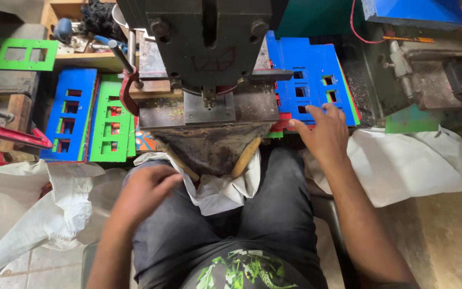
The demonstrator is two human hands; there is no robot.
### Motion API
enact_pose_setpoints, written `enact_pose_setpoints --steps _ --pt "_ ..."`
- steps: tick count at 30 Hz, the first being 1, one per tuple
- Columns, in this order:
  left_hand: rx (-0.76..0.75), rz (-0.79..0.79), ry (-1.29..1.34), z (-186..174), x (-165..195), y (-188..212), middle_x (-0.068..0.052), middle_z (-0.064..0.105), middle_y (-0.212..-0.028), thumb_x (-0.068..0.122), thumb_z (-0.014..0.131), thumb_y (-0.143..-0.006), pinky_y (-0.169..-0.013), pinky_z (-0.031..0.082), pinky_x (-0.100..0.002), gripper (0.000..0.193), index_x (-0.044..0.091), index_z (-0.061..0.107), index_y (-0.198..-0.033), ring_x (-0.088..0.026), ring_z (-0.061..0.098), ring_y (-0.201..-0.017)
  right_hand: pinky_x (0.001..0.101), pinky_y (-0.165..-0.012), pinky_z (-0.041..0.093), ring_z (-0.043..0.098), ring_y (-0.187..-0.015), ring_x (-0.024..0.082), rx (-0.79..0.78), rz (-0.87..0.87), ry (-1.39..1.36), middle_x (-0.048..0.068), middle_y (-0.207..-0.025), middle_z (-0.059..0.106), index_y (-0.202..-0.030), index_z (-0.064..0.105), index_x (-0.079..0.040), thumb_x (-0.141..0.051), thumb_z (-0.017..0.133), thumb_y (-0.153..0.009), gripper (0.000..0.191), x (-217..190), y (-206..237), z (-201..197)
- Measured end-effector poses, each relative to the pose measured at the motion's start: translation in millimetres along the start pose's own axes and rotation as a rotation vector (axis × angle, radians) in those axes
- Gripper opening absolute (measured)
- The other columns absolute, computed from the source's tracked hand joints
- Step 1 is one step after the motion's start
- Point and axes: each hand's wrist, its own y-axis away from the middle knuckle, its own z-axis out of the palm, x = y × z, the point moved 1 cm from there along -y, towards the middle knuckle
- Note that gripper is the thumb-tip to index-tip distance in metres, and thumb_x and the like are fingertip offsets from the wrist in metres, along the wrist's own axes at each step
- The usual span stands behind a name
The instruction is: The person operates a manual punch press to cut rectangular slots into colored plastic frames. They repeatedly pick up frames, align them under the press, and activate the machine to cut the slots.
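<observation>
The person sits facing a dark metal press (pixel 209 43) that fills the upper centre of the frame, with both knees below it.

Right hand (pixel 324 134): placed right of centre, fingers spread and laid flat on the near edge of a stack of blue sheets (pixel 308 75). The fingertips touch the top sheet; the hand is not closed around anything. The stack lies just right of the press, and each sheet shows rows of small rectangular cut-outs. Green and red edges show beneath the blue ones.

Left hand (pixel 145 192): placed lower left of centre, resting on the left thigh with the fingers loosely curled. It holds nothing. Its fingertips lie just beside a white cloth (pixel 220 190) that hangs between the knees, under the press bed.

Left of the press, in the left-centre of the frame, a blue punched sheet (pixel 70 115) and a green punched sheet (pixel 110 126) lie side by side. A further green sheet (pixel 14 53) sits at the upper left edge. A red clamp (pixel 6 131) shows at the far left. White sacks (pixel 413 160) lie on the floor to the right and lower left of the person.
</observation>
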Motion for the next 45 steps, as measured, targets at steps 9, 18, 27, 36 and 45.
enact_pose_setpoints --steps 9,18,27,36,45 --pt "-0.154 0.061 0.111 77 55 4 -0.009 0.075 -0.074 0.024 0.070 -0.088 -0.059 0.056 -0.031 0.027 0.001 0.076 -0.101 -0.015 0.070 -0.061 0.0492 -0.086 0.053 0.066 -0.103 0.038 -0.253 0.140 -0.042 0.021 -0.105 0.070 -0.109 0.081 -0.011 -0.051 0.085 -0.077 0.052 70 9 31" --pt "-0.242 0.232 0.052 121 88 4 -0.013 0.071 -0.070 0.025 0.072 -0.090 -0.059 0.053 -0.036 0.023 0.003 0.076 -0.095 -0.021 0.068 -0.060 0.0481 -0.088 0.054 0.068 -0.099 0.038 -0.392 0.064 0.076 0.021 -0.103 0.070 -0.107 0.080 -0.011 -0.042 0.084 -0.079 0.042 67 6 10" --pt "-0.277 0.295 0.088 129 97 8 -0.010 0.076 -0.075 0.022 0.073 -0.086 -0.065 0.057 -0.035 0.019 0.004 0.076 -0.089 -0.019 0.073 -0.066 0.0445 -0.088 0.054 0.067 -0.100 0.034 -0.367 0.162 -0.141 0.016 -0.112 0.070 -0.099 0.082 -0.011 -0.038 0.088 -0.067 0.043 76 1 -14" --pt "-0.410 0.377 0.402 166 112 -21 -0.004 0.073 -0.077 0.026 0.068 -0.093 -0.060 0.055 -0.027 0.028 0.000 0.075 -0.099 -0.010 0.068 -0.063 0.0350 -0.082 0.051 0.062 -0.093 0.019 -0.388 0.300 -0.681 0.007 -0.109 0.073 -0.099 0.079 -0.004 -0.020 0.089 -0.070 0.034 129 14 -7" --pt "-0.299 0.071 0.900 219 188 -73 -0.008 0.074 -0.090 0.061 0.061 -0.089 -0.044 0.048 -0.024 0.062 0.003 0.066 -0.109 -0.014 0.073 -0.063 0.0388 -0.102 0.050 0.061 -0.126 0.028 -0.345 0.477 -1.367 0.024 -0.144 0.062 -0.120 0.069 0.013 0.001 0.071 -0.083 0.038 173 114 -78"
